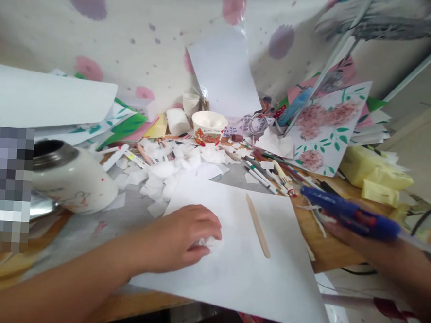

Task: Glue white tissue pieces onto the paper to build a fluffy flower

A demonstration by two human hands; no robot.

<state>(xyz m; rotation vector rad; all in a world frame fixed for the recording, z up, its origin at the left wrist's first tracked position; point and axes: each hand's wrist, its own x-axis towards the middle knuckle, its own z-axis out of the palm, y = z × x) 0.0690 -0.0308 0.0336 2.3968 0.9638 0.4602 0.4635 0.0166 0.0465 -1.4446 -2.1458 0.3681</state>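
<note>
My left hand (pixel 187 235) rests over a white sheet of paper (pixel 237 280), its fingers curled around a small crumpled white scrap of paper (pixel 207 241), mostly hidden. To its right a flat wooden craft stick (pixel 258 226) lies on the sheet. My right hand (pixel 363 246) is at the right, holding a blue glue gun (pixel 347 214) whose nozzle points left, past the sheet's right edge. The fingers on the glue gun are partly hidden and blurred.
Torn white paper scraps (pixel 163 180) are heaped behind the sheet. Beyond them stands a paper bowl (pixel 209 128). Several pens (pixel 260 176) lie to the right. A white bottle (pixel 77 180) with an open metal neck leans at the left. A yellow tissue pack (pixel 368 168) sits far right.
</note>
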